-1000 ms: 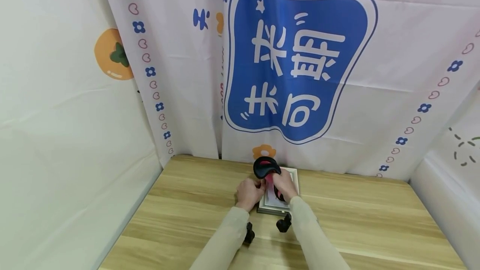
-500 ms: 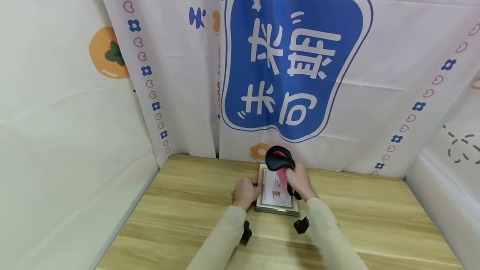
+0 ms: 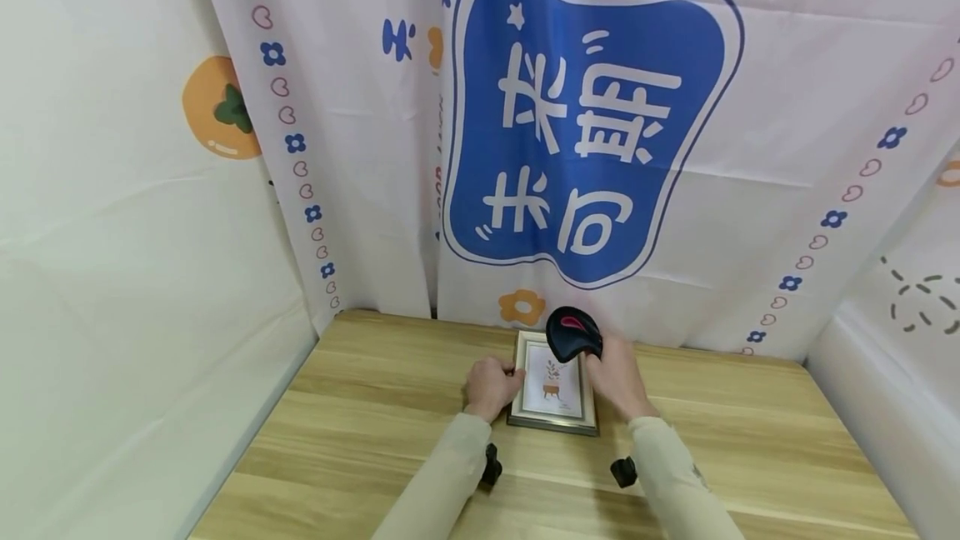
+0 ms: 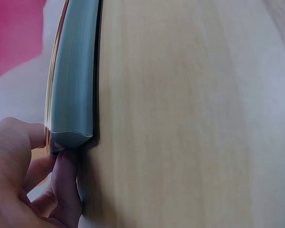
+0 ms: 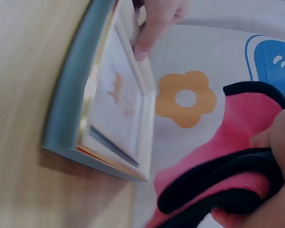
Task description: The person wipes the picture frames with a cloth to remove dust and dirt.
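A picture frame (image 3: 553, 422) with a pale gold-silver rim sits at the back of the table, its print of a potted plant (image 3: 552, 386) facing up towards me. My left hand (image 3: 491, 387) holds its left edge; in the left wrist view the thumb lies at the front rim and the curled fingers reach round behind the grey-blue side. Over the frame's upper right corner, my right hand (image 3: 618, 375) grips a folded pink cloth (image 5: 247, 114) with black edging. In the right wrist view the cloth hangs apart from the frame's face.
A white curtain (image 3: 390, 215) with blue print hangs right behind the wood-grain table (image 3: 390, 407). White walls stand at left and right. Black wrist devices (image 3: 623, 472) sit by both sleeves.
My right hand has moved right with the cloth, uncovering the print that it hid before. My left hand stays at the frame's left edge.
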Motion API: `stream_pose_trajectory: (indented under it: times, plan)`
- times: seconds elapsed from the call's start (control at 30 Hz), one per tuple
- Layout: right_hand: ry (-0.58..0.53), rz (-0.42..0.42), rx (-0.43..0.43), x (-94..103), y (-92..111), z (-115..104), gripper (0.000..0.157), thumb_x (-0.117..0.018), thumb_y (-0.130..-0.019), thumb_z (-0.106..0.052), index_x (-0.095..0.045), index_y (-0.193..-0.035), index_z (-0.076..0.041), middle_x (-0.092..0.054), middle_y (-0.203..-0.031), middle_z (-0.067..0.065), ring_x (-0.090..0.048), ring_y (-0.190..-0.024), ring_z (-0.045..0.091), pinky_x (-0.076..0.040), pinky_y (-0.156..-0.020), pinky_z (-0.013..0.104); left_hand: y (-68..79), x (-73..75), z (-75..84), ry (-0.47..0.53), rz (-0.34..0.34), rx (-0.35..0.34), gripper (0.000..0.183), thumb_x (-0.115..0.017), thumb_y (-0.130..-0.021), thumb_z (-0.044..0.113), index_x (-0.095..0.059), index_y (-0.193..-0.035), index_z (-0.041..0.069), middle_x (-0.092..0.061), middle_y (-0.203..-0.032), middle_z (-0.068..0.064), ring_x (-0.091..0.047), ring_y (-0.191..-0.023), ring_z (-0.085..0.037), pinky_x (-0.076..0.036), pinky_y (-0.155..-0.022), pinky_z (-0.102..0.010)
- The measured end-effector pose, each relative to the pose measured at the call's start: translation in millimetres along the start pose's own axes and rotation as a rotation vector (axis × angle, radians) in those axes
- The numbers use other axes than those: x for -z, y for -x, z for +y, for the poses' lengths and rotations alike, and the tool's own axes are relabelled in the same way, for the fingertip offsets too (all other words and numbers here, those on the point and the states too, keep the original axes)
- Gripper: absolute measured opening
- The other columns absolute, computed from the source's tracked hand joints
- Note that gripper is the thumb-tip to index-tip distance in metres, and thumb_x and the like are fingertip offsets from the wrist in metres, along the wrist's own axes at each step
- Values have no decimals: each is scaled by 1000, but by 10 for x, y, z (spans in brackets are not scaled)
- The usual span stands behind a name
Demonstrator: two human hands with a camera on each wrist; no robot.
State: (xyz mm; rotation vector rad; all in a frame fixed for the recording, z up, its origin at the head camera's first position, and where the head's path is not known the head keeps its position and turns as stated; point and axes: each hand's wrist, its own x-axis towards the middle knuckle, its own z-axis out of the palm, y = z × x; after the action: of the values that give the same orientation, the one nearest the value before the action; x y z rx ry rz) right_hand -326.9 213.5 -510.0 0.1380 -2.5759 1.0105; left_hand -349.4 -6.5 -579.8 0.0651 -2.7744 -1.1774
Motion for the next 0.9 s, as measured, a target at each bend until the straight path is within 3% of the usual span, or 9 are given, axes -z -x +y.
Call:
stream_pose_trajectory:
  times: [0.27,0.33,0.5,0.7,0.8,0.83,0.9]
  plan:
    - [-11,-71,8,-200,123,125,6,-61,-89,1,-63,-87,-4,-63,-77,10,-53,-66,22,-43,-63,34,-1,-47,-41,-2,7,3,18,-82,-92,36,-87,-98,20,-83,-100,-2,-77,-94,-27,-61,-80,-47]
    - [0,-91,4,-249,149,141,9,-60,-87,2,-67,-93,-1,-67,-81,13,-54,-68,22,-44,-63,34,1,-39,-35,-6,12,-7,18,-82,-92,36,-87,-98,20,-83,-100,-2,-77,-94,-27,-61,-79,-47]
    - [114,-124,-5,-351,190,119,25,-62,-83,-2,-70,-106,4,-75,-97,22,-68,-80,32,-54,-70,48,2,-30,-25,-24,14,-4,18,-82,-92,39,-87,-99,24,-83,-102,-1,-77,-95,-28,-61,-77,-45]
    - [176,-171,-32,-458,158,61,11,-60,-82,-7,-66,-90,-4,-73,-87,16,-69,-80,35,-54,-73,55,-2,-58,-45,-60,44,-13,11,-82,-90,34,-88,-96,26,-83,-98,0,-77,-92,-28,-61,-75,-45]
    - [134,-179,-81,-504,133,44,7,-59,-83,-8,-65,-85,-5,-72,-85,15,-66,-77,34,-53,-73,55,-2,-81,-62,-54,67,-31,8,-82,-89,31,-88,-92,26,-83,-95,-1,-78,-89,-28,-61,-73,-47]
    - [92,-170,-59,-604,96,206,9,-57,-86,-12,-65,-84,-8,-72,-85,13,-66,-77,32,-53,-73,53,-4,-86,-66,-48,78,-39,7,-82,-89,30,-88,-91,26,-83,-93,-1,-77,-88,-29,-61,-72,-47]
    - [47,-178,-92,-624,82,187,12,-56,-88,-13,-64,-81,-8,-71,-82,12,-65,-75,31,-53,-73,51,-12,-95,-73,-44,97,-49,7,-82,-87,29,-87,-88,25,-82,-91,-3,-77,-86,-30,-60,-70,-48]
